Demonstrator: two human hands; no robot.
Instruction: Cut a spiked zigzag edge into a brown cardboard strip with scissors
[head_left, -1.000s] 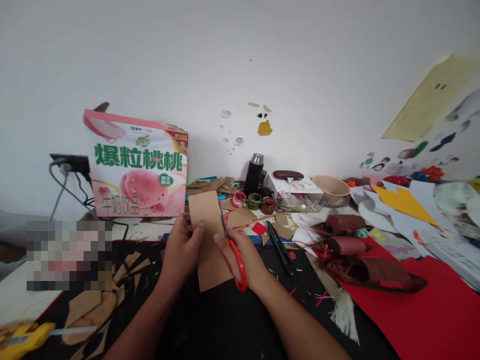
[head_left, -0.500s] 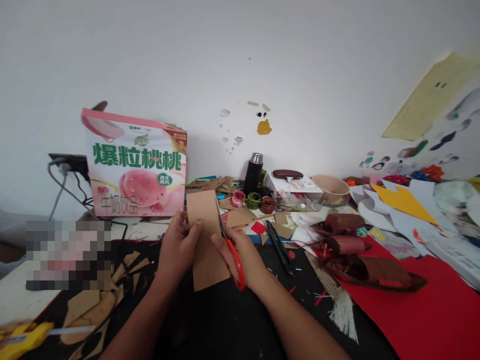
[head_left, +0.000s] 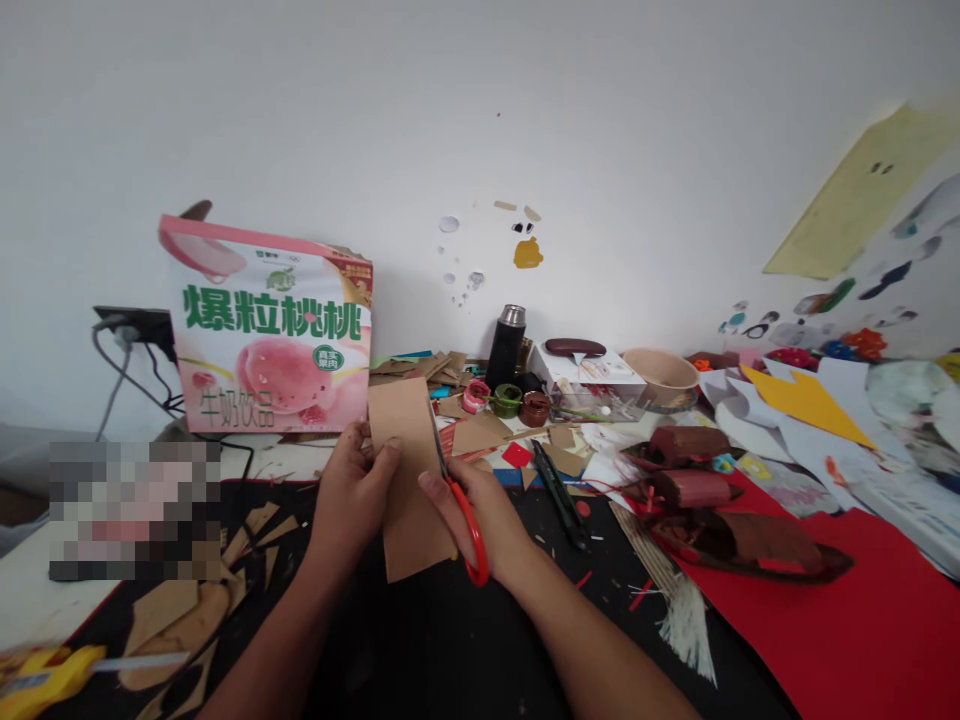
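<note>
Pinched between the thumb and fingers of my left hand is a tall piece of brown cardboard, held upright over the black mat. My right hand grips red-handled scissors, with several fingers hidden behind the handle and the cardboard. The scissor blades point up along the cardboard's right edge, close against it. How far apart the blades are I cannot tell. Right of my hands, a dark utility knife lies on the mat.
A pink drink carton stands at the back left. Cardboard scraps and a yellow glue gun lie at left. Paint jars and a black flask stand behind; brown model boats rest on red paper.
The cardboard and my left hand have shifted slightly left. My right hand stays near the cardboard's right edge with the scissors, which have turned very slightly.
</note>
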